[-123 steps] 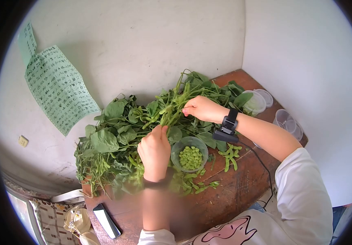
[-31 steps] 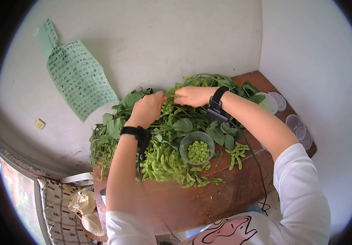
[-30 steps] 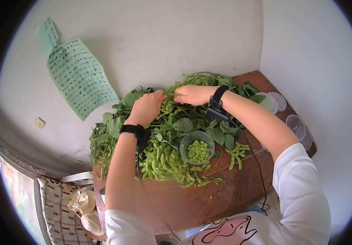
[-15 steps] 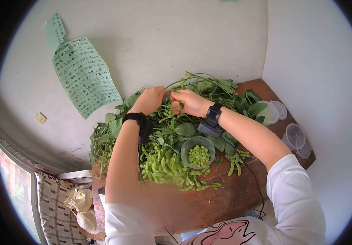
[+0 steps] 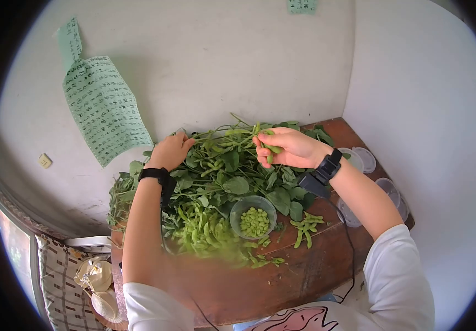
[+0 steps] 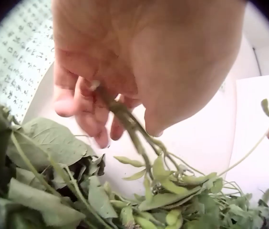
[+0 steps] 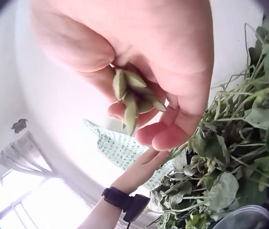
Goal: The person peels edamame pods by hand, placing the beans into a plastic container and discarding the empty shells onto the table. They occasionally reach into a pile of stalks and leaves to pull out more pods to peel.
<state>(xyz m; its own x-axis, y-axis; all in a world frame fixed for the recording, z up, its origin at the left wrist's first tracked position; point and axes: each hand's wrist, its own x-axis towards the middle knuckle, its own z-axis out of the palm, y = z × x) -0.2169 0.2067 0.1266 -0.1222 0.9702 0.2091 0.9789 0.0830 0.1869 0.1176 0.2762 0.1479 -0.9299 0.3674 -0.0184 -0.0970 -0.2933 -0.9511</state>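
My left hand [image 5: 170,151] holds the cut end of a soybean stalk [image 6: 125,119] over the back left of the leafy heap; the stalk shows between thumb and fingers in the left wrist view. Raised over the heap's right part, my right hand [image 5: 297,149] has several green soybean pods [image 7: 133,98] gathered in its curled fingers. Leafy soybean plants [image 5: 237,185] lie along the wall side of the table. A pile of picked pods [image 5: 199,226] is at their near edge. Beside it stands a clear plastic bowl [image 5: 232,215] with shelled green beans [image 5: 255,223].
The wooden table [image 5: 298,276] has a small group of pods [image 5: 307,226] right of the bowl. Clear plastic containers [image 5: 388,190] stand by the right edge. A black cable [image 5: 353,254] hangs from the right wrist camera. A written green sheet [image 5: 103,105] is on the wall.
My hands, close together half a second ago, have come apart: the right went rightward with pods in its fingers, the left went leftward with the stalk. The head view has shifted slightly.
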